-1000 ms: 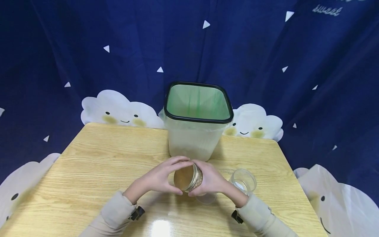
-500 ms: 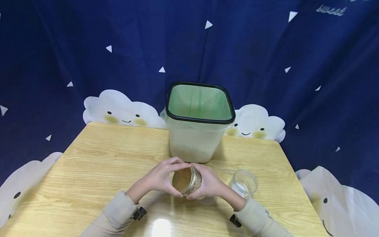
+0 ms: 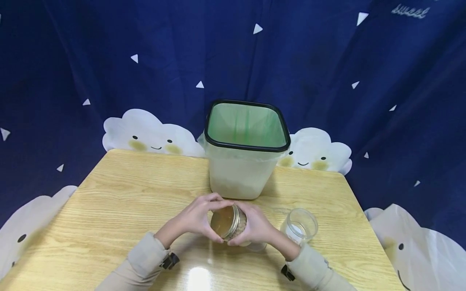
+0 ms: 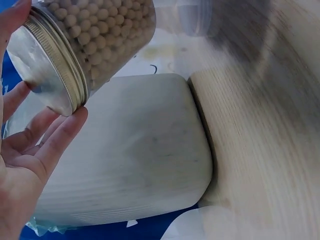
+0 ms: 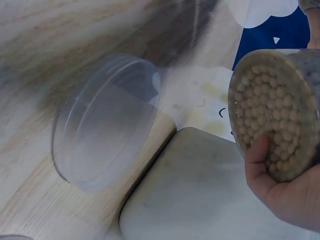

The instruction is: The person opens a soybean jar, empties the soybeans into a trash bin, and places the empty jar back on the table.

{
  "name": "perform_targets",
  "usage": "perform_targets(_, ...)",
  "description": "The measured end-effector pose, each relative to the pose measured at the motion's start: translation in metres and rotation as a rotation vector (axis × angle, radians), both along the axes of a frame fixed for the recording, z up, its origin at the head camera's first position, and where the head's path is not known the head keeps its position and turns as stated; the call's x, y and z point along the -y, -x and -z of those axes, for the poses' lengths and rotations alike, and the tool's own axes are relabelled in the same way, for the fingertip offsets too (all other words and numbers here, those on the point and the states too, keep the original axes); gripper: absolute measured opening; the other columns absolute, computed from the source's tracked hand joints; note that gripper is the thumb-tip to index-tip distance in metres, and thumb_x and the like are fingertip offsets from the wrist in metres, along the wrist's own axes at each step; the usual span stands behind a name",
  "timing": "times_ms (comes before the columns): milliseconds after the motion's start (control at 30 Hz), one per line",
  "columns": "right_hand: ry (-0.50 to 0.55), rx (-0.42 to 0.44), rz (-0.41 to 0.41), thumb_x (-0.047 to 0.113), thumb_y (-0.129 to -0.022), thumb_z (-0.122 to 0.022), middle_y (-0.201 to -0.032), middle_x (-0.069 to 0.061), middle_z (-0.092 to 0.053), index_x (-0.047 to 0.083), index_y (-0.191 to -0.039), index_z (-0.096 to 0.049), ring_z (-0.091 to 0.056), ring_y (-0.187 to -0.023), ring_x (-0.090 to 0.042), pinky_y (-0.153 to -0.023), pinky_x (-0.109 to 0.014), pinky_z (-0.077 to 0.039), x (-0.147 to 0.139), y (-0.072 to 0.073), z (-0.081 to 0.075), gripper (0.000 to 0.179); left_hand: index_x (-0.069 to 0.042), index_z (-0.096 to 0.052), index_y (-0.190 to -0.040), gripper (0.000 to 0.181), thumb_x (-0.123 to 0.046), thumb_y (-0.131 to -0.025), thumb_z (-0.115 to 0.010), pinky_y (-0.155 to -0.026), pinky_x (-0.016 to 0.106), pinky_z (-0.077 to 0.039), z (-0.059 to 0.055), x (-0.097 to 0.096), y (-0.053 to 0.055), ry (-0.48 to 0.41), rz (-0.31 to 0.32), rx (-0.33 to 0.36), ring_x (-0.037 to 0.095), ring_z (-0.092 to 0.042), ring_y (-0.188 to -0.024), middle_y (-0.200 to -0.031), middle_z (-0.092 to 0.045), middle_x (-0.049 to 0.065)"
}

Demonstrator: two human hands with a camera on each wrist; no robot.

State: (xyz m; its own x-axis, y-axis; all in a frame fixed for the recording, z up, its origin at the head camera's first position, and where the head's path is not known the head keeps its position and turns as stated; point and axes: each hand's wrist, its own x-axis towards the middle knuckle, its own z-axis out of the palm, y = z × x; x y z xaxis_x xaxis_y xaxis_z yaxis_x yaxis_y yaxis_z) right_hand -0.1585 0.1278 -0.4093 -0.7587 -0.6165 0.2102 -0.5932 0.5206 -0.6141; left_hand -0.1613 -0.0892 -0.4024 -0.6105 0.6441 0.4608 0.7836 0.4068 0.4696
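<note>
Between both hands is a clear jar [image 3: 240, 226] of small beige balls, tilted on its side with its metal screw lid [image 3: 223, 223] facing left. My left hand [image 3: 199, 216] grips the lid by its rim; in the left wrist view thumb and fingertips sit around the ridged edge of the lid [image 4: 55, 65]. My right hand [image 3: 257, 224] holds the jar's body near its base. The right wrist view shows the balls through the jar's bottom [image 5: 270, 120], with one finger pressed on it. The palm side of the right hand is mostly hidden.
Behind the hands stands a white bin [image 3: 236, 178] with a black rim and a thin liner. An open clear plastic tub [image 3: 301, 226] is at the right, beside the right wrist. A clear round piece [image 3: 257, 247] lies under the right hand on the wooden table [image 3: 145, 178].
Both hands and the jar have shifted slightly left relative to the bin, keeping the same hold. The head view has moved a little. The bin and tub stay in place.
</note>
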Motion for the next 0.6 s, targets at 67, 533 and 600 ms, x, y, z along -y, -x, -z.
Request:
perform_targets(67, 0.014, 0.007, -0.003, 0.036, -0.047, -0.086, -0.114, 0.0, -0.058, 0.012, -0.128, -0.049, -0.055, -0.096, -0.016, -0.081, -0.032, -0.047, 0.0, 0.0, 0.001, 0.092, -0.013, -0.057, -0.124, 0.089, -0.046, -0.047, -0.086, -0.076, 0.026, -0.048, 0.001, 0.0, 0.0, 0.001, -0.002, 0.014, 0.014, -0.055, -0.089, -0.102, -0.056, 0.0)
perform_targets(533, 0.129, 0.135, -0.154, 0.029, -0.058, -0.084, -0.111, 0.001, -0.058, 0.017, -0.13, -0.043, -0.056, -0.094, -0.015, -0.08, -0.031, -0.048, -0.011, 0.002, 0.002, 0.084, -0.001, -0.046, -0.131, 0.079, -0.063, -0.082, -0.042, -0.077, 0.028, -0.048, 0.025, -0.013, 0.003, -0.092, 0.062, -0.372, 0.018, -0.052, -0.093, -0.109, -0.048, 0.01)
perform_targets(600, 0.124, 0.128, -0.151, 0.028, -0.057, -0.084, -0.11, 0.001, -0.058, 0.017, -0.13, -0.044, -0.056, -0.093, -0.014, -0.079, -0.03, -0.048, -0.009, 0.002, 0.002, 0.084, 0.002, -0.047, -0.128, 0.082, -0.065, -0.084, -0.032, -0.073, 0.028, -0.049, 0.029, -0.016, 0.005, -0.098, 0.037, -0.46, 0.019, -0.053, -0.088, -0.105, -0.049, 0.012)
